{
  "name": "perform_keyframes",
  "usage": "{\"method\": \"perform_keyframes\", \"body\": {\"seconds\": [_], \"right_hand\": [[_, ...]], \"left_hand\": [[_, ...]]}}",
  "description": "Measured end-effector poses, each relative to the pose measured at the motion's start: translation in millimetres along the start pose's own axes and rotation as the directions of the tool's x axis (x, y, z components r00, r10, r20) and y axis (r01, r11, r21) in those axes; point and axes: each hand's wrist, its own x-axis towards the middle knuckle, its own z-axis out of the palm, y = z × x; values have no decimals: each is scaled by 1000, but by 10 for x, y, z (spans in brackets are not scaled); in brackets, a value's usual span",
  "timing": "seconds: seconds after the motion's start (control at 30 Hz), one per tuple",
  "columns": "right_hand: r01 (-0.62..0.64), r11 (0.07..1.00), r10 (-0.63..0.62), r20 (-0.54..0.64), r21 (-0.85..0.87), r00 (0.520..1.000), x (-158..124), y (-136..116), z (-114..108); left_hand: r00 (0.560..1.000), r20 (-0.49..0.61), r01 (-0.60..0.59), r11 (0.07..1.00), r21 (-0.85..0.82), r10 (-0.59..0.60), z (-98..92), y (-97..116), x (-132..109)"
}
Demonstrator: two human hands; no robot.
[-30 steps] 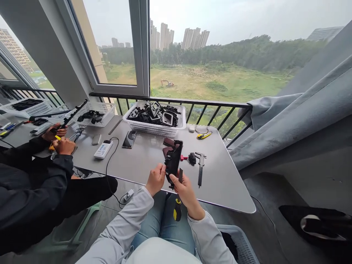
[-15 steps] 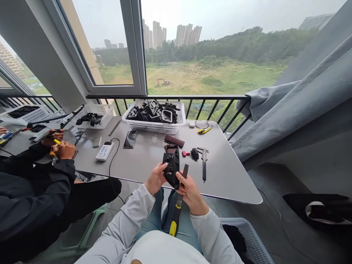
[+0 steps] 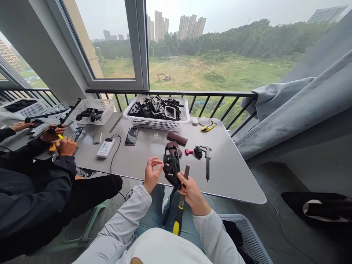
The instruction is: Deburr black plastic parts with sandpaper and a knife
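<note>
My right hand (image 3: 194, 192) is closed around the lower end of a black plastic part (image 3: 171, 168) and a flat file at once. The file's grey blade pokes up past my fingers, and its black and yellow handle (image 3: 178, 222) hangs below, over my lap. The part has small slots in its face and an open loop at its top. Beside its left edge is my left hand (image 3: 151, 174), fingers apart and slightly bent. The thumb tip is at the part's edge; whether it touches, I cannot tell.
Brown sanding pieces (image 3: 177, 138), a red piece (image 3: 188, 151), a black lump (image 3: 198, 152), a caliper (image 3: 207, 163) and a yellow cutter (image 3: 208, 127) lie on the table. Behind stands a white basket (image 3: 156, 124) of black parts. A phone (image 3: 131, 136) and a co-worker's hand (image 3: 66, 146) are leftward.
My left hand has come off the black part and moved slightly left, its fingers opening. The part now shows more of its face. My right hand keeps its hold.
</note>
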Motion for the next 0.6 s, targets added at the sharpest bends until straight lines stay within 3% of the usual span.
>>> {"method": "perform_keyframes", "body": {"seconds": [0.13, 0.37, 0.6], "right_hand": [[11, 1000, -11, -19, -18, 1000, -13, -42, -34], [16, 998, -18, -38, -65, 999, -24, -97, -46], [18, 996, -23, -53, -93, 998, -26, -100, -56]], "left_hand": [[964, 257, -108, 982, 155, 65, -103, 134, 70], [930, 353, -204, 943, 264, 103, -96, 315, 86], [793, 571, -466, 814, 346, 212, -88, 373, 120]]}}
